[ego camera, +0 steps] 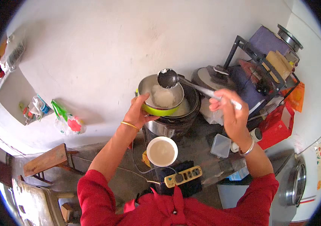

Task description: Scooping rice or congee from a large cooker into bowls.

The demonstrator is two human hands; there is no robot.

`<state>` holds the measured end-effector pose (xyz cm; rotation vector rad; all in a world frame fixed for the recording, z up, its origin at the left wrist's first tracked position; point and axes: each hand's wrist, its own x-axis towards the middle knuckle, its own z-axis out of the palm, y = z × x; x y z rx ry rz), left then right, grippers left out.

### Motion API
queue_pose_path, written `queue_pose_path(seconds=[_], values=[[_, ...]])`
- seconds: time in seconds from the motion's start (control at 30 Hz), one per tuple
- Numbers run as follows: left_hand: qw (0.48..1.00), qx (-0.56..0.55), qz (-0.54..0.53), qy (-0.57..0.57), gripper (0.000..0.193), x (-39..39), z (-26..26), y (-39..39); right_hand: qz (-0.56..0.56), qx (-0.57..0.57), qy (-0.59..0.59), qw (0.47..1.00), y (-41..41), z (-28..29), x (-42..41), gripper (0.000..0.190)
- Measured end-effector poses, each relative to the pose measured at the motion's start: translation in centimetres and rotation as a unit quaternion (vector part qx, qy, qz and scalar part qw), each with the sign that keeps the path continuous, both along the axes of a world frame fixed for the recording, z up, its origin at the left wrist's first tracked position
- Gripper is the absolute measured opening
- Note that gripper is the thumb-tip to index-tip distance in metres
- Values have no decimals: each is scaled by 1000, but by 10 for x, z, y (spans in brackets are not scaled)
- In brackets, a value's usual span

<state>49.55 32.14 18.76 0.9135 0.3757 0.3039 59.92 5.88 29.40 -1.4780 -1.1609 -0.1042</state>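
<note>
My left hand (pixel 139 113) grips a metal bowl with a lime-green outside (pixel 161 110), thumb over its rim. White rice (pixel 162 96) lies in the bowl. My right hand (pixel 231 110) holds a ladle with a black head and a pale handle (pixel 202 89). The ladle's head is over the bowl's far rim, with a little rice stuck to its edge. Behind and below the bowl stands a lidless electric cooker (pixel 167 128); pale contents show in its pot, partly hidden by the bowl. Nearer to me, a white bowl (pixel 162 163) contains a cloudy, pale liquid.
A yellow power strip (pixel 183 176) with a plug in it lies at the near edge. To the right are a clear plastic box (pixel 221 145), a red bag (pixel 276 127) and a black metal rack (pixel 258 56). A wooden bench (pixel 47 161) stands at left, below a wall-hung plastic bag (pixel 70 123).
</note>
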Motion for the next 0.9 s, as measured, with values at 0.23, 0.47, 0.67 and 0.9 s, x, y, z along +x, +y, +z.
queue_pose_path(seconds=[0.23, 0.47, 0.67, 0.9], values=[[1000, 4, 25, 11, 58, -14, 3, -1, -29, 83, 283, 955, 14, -5, 43, 26], [998, 3, 60, 16, 62, -62, -3, 24, -41, -24, 199, 979, 45, -57, 82, 28], [997, -7, 81, -19, 64, -99, -9, 35, -14, -152, -110, 982, 94, -104, 84, 17], [992, -59, 100, -51, 65, -119, -16, 34, 57, -211, -126, 968, 115, -120, 64, 16]])
